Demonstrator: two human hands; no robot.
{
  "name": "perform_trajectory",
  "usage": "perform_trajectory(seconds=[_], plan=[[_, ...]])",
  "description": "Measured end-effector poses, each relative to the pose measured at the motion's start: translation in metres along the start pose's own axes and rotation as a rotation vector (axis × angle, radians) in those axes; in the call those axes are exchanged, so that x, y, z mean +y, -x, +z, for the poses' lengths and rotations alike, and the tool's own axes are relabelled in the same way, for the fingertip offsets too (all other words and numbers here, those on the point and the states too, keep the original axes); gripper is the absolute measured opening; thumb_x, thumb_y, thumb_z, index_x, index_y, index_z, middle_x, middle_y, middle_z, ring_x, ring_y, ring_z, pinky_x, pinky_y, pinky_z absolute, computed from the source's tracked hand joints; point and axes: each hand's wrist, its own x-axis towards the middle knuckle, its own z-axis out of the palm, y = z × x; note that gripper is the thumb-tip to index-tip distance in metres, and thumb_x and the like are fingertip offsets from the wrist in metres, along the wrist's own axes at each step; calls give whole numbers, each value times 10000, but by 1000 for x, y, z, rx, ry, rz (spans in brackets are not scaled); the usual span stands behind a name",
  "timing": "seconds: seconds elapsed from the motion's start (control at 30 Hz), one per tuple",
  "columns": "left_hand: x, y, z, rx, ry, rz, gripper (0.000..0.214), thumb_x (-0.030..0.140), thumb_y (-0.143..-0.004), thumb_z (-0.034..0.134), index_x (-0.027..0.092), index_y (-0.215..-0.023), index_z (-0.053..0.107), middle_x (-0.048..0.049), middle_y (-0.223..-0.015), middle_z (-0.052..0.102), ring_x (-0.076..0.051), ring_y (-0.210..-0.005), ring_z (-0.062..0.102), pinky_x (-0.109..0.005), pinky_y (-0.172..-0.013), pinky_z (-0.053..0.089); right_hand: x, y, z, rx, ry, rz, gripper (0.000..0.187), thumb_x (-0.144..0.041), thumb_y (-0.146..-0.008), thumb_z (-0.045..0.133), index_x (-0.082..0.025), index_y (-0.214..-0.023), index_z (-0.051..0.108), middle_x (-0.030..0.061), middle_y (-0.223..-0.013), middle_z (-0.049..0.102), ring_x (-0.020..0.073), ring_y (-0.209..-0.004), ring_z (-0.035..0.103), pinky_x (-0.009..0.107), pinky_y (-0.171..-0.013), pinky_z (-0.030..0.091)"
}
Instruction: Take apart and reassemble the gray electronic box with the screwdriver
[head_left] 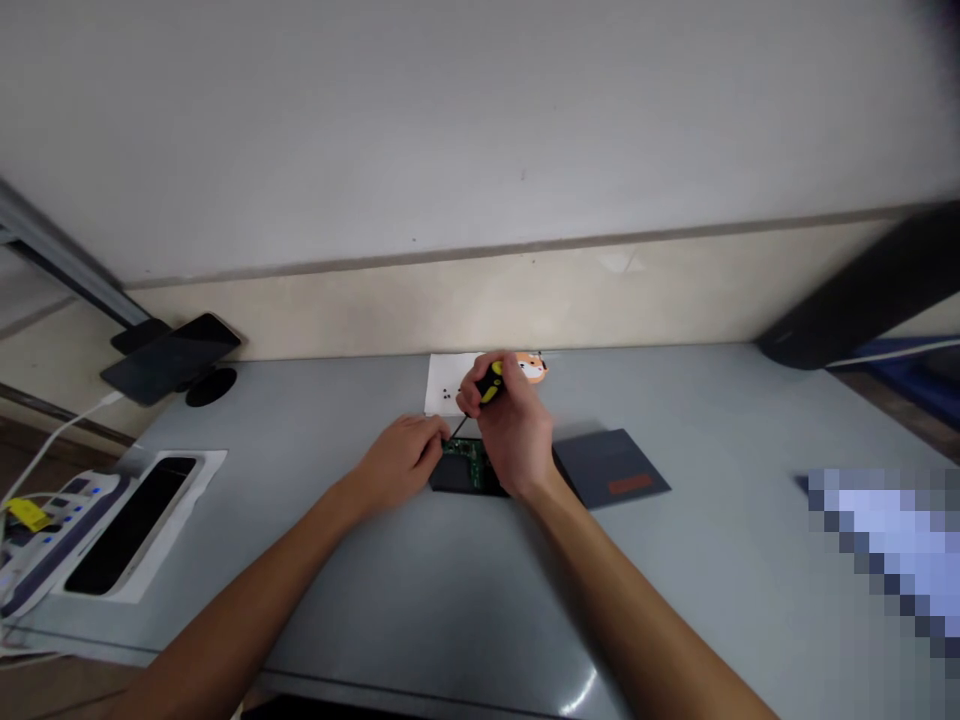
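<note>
A screwdriver [491, 384] with a black and yellow handle is gripped in my right hand [517, 425]. Its thin shaft slants down to the upper left corner of an opened electronic device [459, 470], which has a green circuit board in a dark casing. At that corner my left hand [401, 455] is closed, thumb and fingers pinching the device's edge beside the screwdriver's tip. The tip itself is hidden by the fingers. Behind the device lies a white sheet [439, 378] with several tiny dark screws on it. My right hand and wrist cover the device's right part.
A dark grey panel [600, 460] with a reddish label lies right of the device. To the left are a phone on a stand [171, 358], another phone [131, 525] on white paper and a power strip [64, 535]. A black cylinder [862, 290] stands at the back right.
</note>
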Motion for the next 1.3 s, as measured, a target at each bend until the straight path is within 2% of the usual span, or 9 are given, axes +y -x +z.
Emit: perform_trajectory(seconds=[0.27, 0.5, 1.1, 1.3], plan=[[2, 0, -1, 13, -9, 5, 199, 176, -1014, 392, 213, -994, 586, -33, -903, 672, -203, -852, 608, -361, -865, 474, -5, -4, -3, 65, 79, -25, 346, -538, -978, 537, -244, -800, 577, -6, -678, 446, 151, -600, 392, 315, -597, 363], [5, 0, -3, 1, -1, -10, 213, 186, -1027, 375, 210, -969, 578, -32, -903, 678, -204, -850, 612, -356, -845, 466, 2, 2, 2, 19, 87, -28, 322, -475, -1004, 531, -227, -809, 595, -1, -709, 465, 140, -624, 412, 309, -619, 366], [4, 0, -3, -3, -16, -10, 207, 196, -1029, 384, 213, -989, 586, -33, -901, 678, -208, -852, 611, -364, -841, 469, -3, 2, 6, 57, 119, -40, 344, -511, -989, 539, -238, -784, 576, -9, -668, 448, 142, -594, 403, 311, -585, 358], [5, 0, -2, 2, -9, -3, 214, 197, -1037, 371, 217, -985, 577, -31, -913, 675, -204, -863, 609, -367, -865, 471, -4, 4, 8, 49, 97, -32, 314, -467, -990, 545, -228, -789, 583, -4, -686, 452, 138, -607, 404, 312, -593, 356]])
